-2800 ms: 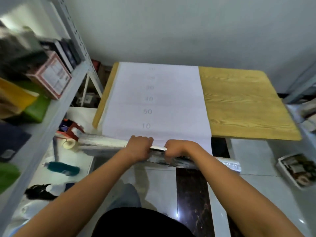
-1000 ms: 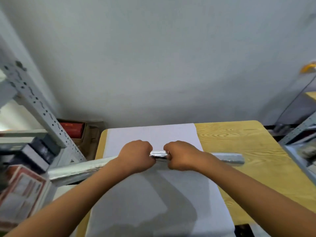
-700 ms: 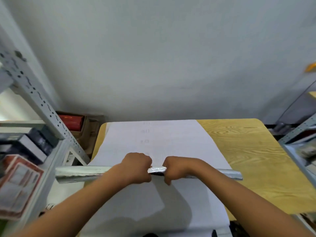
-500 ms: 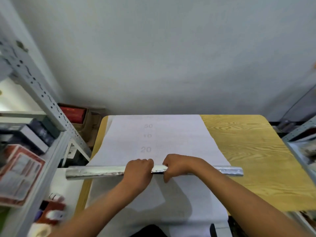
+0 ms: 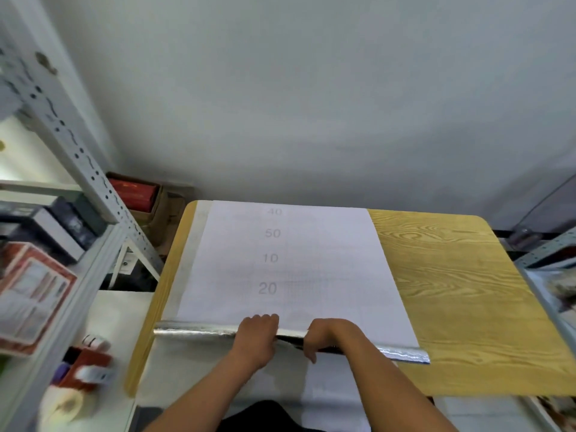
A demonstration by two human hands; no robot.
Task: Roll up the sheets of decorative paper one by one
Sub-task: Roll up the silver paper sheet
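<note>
A white-backed sheet of decorative paper point(image 5: 311, 269), printed with faint numbers, lies flat along the left half of the wooden table point(image 5: 461, 291). Its near part is wound into a silver foil-faced roll point(image 5: 193, 329) that lies across the table near the front edge. My left hand point(image 5: 257, 336) grips the roll at its middle with the fingers curled over the top. My right hand point(image 5: 327, 335) grips it just to the right, a small gap between the two hands. More white paper point(image 5: 202, 378) lies under my forearms, in front of the roll.
A grey metal shelf rack point(image 5: 78, 157) stands at the left with boxes point(image 5: 31, 294) on it. Tape rolls point(image 5: 90, 372) sit at the lower left. A red box point(image 5: 134, 191) is behind the table. The wall is right behind the table's far edge. Another shelf point(image 5: 548, 247) is at the right.
The roll has moved toward me along the table with both hands on it. More flat sheet shows beyond it, with the number 40 now in view.
</note>
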